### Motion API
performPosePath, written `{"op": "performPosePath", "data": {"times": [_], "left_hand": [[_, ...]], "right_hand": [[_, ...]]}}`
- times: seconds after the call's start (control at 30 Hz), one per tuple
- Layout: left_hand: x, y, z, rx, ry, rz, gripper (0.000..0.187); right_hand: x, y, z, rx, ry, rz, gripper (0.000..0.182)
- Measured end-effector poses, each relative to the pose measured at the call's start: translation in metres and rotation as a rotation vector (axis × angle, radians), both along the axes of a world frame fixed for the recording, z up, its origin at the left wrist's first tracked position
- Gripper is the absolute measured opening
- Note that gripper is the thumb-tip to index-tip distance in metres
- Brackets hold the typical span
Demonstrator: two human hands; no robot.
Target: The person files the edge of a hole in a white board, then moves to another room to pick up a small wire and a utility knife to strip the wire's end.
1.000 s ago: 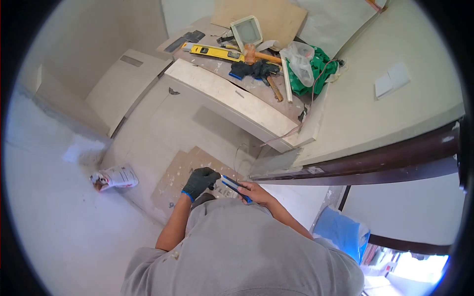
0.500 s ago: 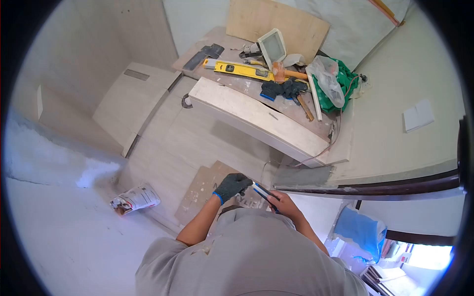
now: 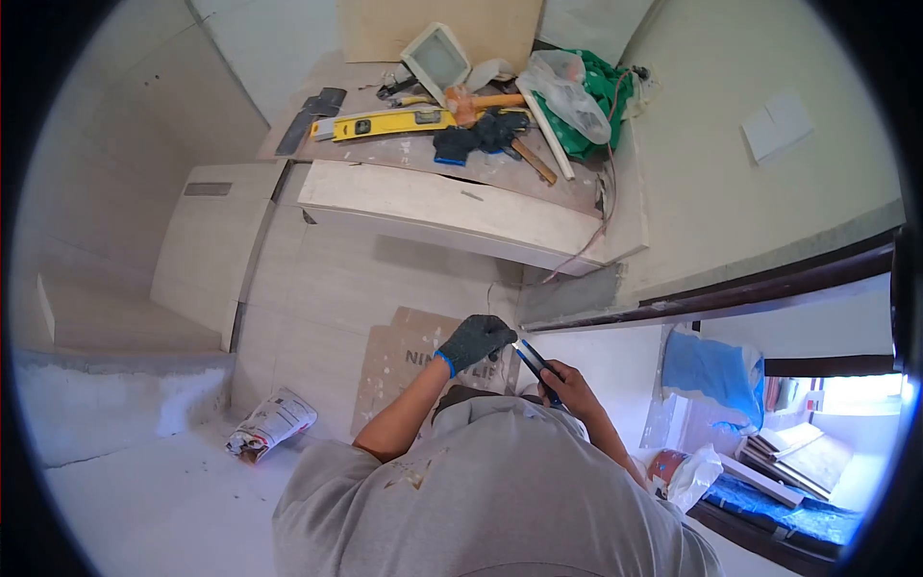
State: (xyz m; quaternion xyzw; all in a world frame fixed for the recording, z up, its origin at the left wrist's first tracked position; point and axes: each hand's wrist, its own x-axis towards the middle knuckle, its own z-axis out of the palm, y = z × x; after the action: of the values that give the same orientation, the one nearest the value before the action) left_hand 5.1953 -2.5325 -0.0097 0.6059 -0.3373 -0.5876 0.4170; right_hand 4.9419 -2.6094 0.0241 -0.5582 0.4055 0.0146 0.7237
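Note:
My left hand [image 3: 478, 342], in a dark grey glove with a blue cuff, has its fingers curled together. Its fingertips are right at the pale upper end of a slim black-and-blue hand tool [image 3: 532, 360] with a silver strip. My bare right hand [image 3: 568, 387] is wrapped round the lower part of this tool, in front of my body. What the gloved fingers pinch, I cannot tell. Below the hands, brown cardboard [image 3: 389, 375] with printed letters and white spots lies on the floor, partly covered by my left hand and arm.
Ahead, a pale ledge [image 3: 433, 204] borders a surface holding a yellow spirit level [image 3: 385, 123], an orange mallet [image 3: 469, 104], dark gloves [image 3: 457, 144] and a green bag [image 3: 601, 87]. A printed sack [image 3: 274, 423] lies at left; a doorway with blue sheeting [image 3: 711, 377] opens at right.
My view has shifted, so the ledge and tools appear farther left and higher. Both hands remain together at the hand tool, which now points more steeply. More of the doorway shows.

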Motion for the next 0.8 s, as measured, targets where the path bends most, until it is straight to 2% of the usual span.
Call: {"op": "performPosePath", "data": {"times": [0.2,0.33,0.4,0.47,0.53,0.7,0.77,0.8], "left_hand": [[-0.031,-0.003,0.008,0.013,-0.123,0.021,0.029],[-0.055,0.010,0.009,0.055,-0.128,0.231,0.028],[-0.068,0.015,0.011,0.099,-0.091,0.333,0.028],[-0.076,0.015,0.005,0.136,-0.144,0.306,0.031],[-0.084,0.013,0.000,0.139,-0.159,0.322,0.033],[-0.061,-0.025,-0.019,-0.094,-0.222,0.087,0.032],[-0.046,-0.058,-0.013,0.054,-0.009,0.083,0.031],[-0.034,-0.075,-0.011,0.013,-0.035,0.001,0.031]], "right_hand": [[-0.023,-0.005,-0.023,0.049,-0.058,0.108,0.029],[-0.027,-0.014,-0.050,0.099,-0.171,0.131,0.025],[-0.032,-0.023,-0.060,0.059,-0.167,0.241,0.025],[-0.035,-0.032,-0.054,0.039,-0.116,0.310,0.025],[-0.040,-0.039,-0.044,0.074,-0.109,0.281,0.024],[-0.037,-0.055,-0.046,0.096,-0.150,0.150,0.020],[-0.027,-0.059,-0.056,0.064,-0.182,0.040,0.019],[-0.017,-0.061,-0.054,0.018,-0.172,0.003,0.018]]}}
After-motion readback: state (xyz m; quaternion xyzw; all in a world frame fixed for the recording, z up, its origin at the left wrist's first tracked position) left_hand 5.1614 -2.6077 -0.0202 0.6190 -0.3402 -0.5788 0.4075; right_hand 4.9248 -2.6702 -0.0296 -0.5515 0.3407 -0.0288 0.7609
